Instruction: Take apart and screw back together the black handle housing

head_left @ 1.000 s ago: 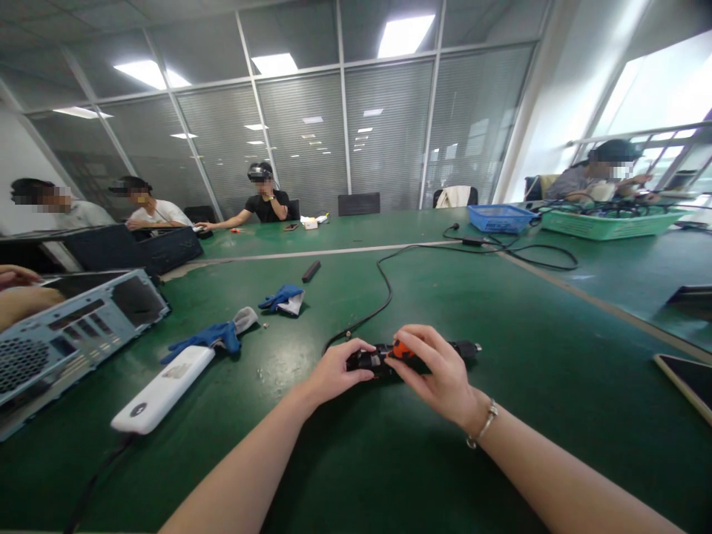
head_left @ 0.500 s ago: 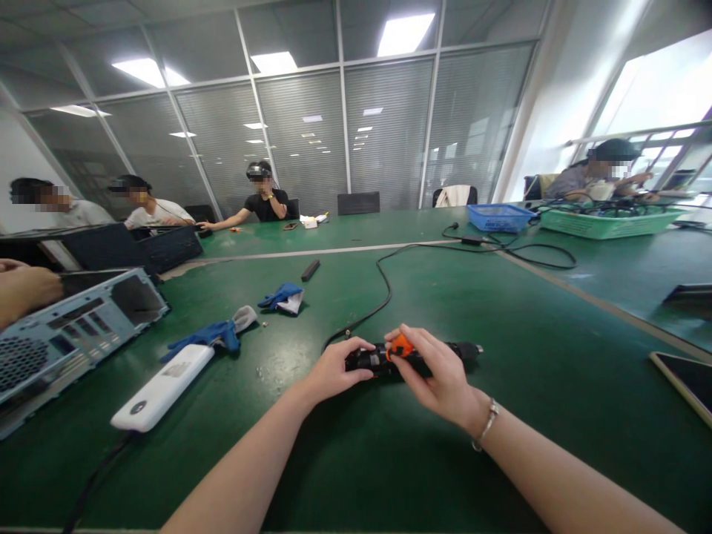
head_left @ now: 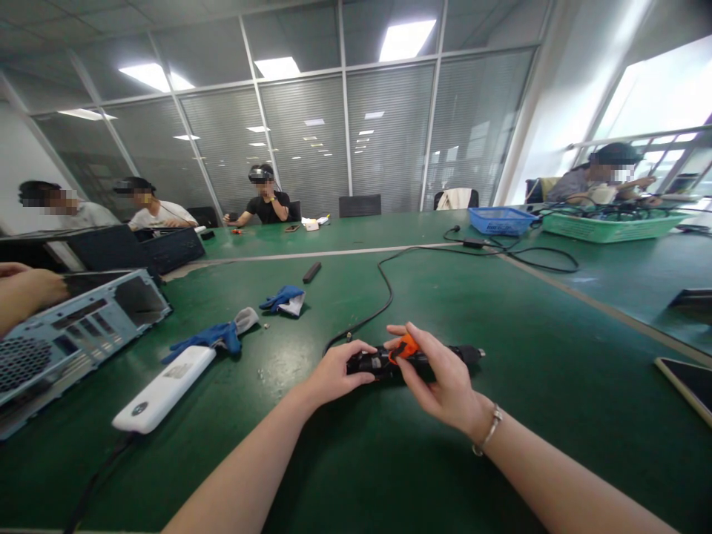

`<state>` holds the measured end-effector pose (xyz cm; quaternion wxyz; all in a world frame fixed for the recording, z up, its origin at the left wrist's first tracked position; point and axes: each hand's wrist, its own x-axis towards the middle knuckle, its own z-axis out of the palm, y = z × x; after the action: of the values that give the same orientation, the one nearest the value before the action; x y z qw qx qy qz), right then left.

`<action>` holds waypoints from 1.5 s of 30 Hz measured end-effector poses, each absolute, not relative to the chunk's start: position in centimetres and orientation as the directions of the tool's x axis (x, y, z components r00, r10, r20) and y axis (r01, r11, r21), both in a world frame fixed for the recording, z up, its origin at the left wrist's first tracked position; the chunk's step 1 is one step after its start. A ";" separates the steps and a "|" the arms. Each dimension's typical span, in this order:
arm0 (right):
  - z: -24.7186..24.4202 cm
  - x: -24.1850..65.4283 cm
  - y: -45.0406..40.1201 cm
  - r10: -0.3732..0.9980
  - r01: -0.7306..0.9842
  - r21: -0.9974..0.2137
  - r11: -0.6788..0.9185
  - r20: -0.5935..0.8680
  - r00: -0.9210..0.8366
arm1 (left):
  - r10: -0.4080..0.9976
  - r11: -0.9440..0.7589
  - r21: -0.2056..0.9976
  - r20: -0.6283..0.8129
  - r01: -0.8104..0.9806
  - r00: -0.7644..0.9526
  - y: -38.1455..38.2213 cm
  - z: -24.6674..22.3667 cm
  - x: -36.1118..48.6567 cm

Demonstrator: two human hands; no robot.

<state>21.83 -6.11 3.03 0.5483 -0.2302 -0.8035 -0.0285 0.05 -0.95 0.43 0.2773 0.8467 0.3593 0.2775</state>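
A long black device (head_left: 457, 354) lies across the green table (head_left: 334, 460), with a metal tip at its right end. My left hand (head_left: 339, 371) grips its left end between thumb and fingers. Above the middle of the device, my right hand (head_left: 437, 374) pinches an orange and black tool handle (head_left: 405, 347). The lower end of that tool is hidden against the device. A black cable (head_left: 383, 297) runs from near my left hand toward the back of the table.
Blue-and-grey gloves (head_left: 222, 335), a white power bank (head_left: 164, 389) and an open metal computer case (head_left: 89, 326) with a person's hand are on the left. Blue (head_left: 500, 221) and green (head_left: 606, 226) baskets stand at the back right; a phone (head_left: 690, 386) lies right. Several people sit around.
My right fingers have shifted slightly and the orange handle has turned and tilted to the right. Across the table, a person in black has drawn back an outstretched arm. The camera view shifted slightly.
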 end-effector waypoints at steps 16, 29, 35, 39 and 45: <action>2.6 22.4 -5.7 0.329 0.355 -0.253 0.900 0.929 -0.171 | 0.691 -0.682 0.585 0.320 0.439 0.648 -1.0 0.3 0.1; 2.2 22.4 -4.7 0.463 0.415 -0.405 0.814 0.885 -0.045 | 0.691 -0.687 0.580 0.337 0.438 0.640 -1.0 0.2 0.2; 3.0 22.1 -5.2 0.356 0.427 -0.264 0.865 0.922 -0.151 | 0.712 -0.657 0.619 0.322 0.430 0.624 -0.9 0.3 0.4; 2.9 22.2 -5.2 0.325 0.433 -0.227 0.872 0.931 -0.166 | 0.712 -0.654 0.625 0.318 0.426 0.626 -0.9 0.4 0.4; 2.7 22.3 -5.2 0.311 0.415 -0.219 0.883 0.935 -0.168 | 0.721 -0.647 0.622 0.312 0.441 0.619 -1.1 0.8 0.5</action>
<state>22.34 -5.17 2.67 0.5997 -0.2378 -0.7628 -0.0431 0.54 -1.05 0.78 0.2515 0.8639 0.3363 0.2782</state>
